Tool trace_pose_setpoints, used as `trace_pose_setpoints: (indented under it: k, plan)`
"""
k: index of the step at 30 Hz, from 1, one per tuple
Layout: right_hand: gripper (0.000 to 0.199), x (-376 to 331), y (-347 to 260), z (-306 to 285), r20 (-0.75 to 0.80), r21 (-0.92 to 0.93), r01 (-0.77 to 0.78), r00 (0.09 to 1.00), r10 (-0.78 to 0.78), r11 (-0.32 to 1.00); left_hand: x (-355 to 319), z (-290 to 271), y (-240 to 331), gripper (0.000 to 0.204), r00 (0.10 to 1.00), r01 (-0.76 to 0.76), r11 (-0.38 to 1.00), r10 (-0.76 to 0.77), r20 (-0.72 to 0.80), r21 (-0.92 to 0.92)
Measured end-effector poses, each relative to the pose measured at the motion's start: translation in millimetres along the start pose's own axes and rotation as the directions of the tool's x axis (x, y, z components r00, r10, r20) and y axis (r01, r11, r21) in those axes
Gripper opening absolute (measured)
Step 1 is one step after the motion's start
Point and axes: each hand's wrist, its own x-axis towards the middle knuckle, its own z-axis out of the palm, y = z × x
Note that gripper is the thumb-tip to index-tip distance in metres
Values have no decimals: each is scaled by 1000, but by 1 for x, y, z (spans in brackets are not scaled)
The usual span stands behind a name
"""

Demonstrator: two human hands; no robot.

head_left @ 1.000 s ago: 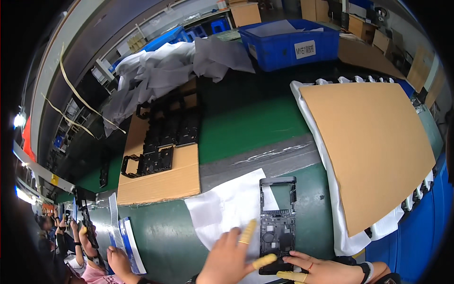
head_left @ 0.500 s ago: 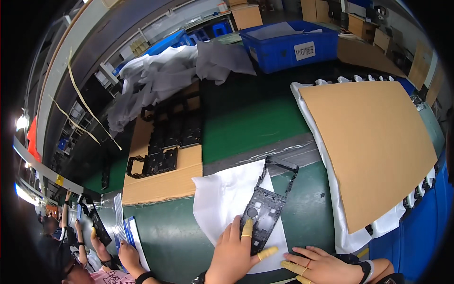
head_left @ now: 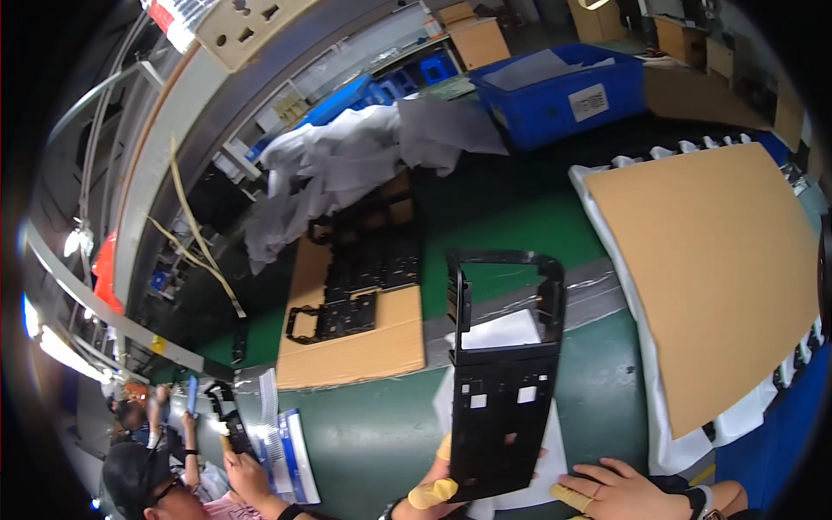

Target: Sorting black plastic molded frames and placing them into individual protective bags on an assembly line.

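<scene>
My left hand is closed round the lower end of a black plastic frame, which is raised and tilted up off the table. The frame has an open rectangular loop at its top and a solid panel below with small cutouts. A yellow finger cot covers the thumb; most of the other fingers are hidden behind the panel. My right hand lies beside the sheet with its fingers stretched out and holds nothing; it wears yellow finger cots too. Behind the frame, a white foam sheet lies on the green table.
Several similar black frames lie on cardboard at centre left. Brown cardboard covers a white-wrapped stack at right. A blue bin and crumpled white sheets stand farther back. A co-worker works at lower left.
My left hand has lifted the black frame from the white sheet and turned it up, showing its smoother side. My right hand stays near the sheet. The whole view has shifted.
</scene>
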Motion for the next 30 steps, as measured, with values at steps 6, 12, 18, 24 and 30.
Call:
trace_pose_setpoints:
  k: [6,12,18,24,30]
  plan:
    - [48,-4,3,-1,-2,-4,-19,1000,19,1000,-5,-8,-5,106,965,194,971,-215,-150,-143]
    - [47,-3,3,-1,-4,2,-12,1000,12,1000,-10,-1,-4,114,993,40,994,-51,-109,-101]
    - [47,-1,5,1,1,10,4,1000,-4,1000,-11,-4,-6,114,998,-67,982,67,-7,-176]
    - [50,-1,4,-2,33,-33,-63,997,64,998,9,4,7,98,984,-174,948,177,-12,-268]
    - [50,6,2,-3,64,-22,-28,998,30,999,13,-6,16,86,881,-472,828,428,-203,-303]
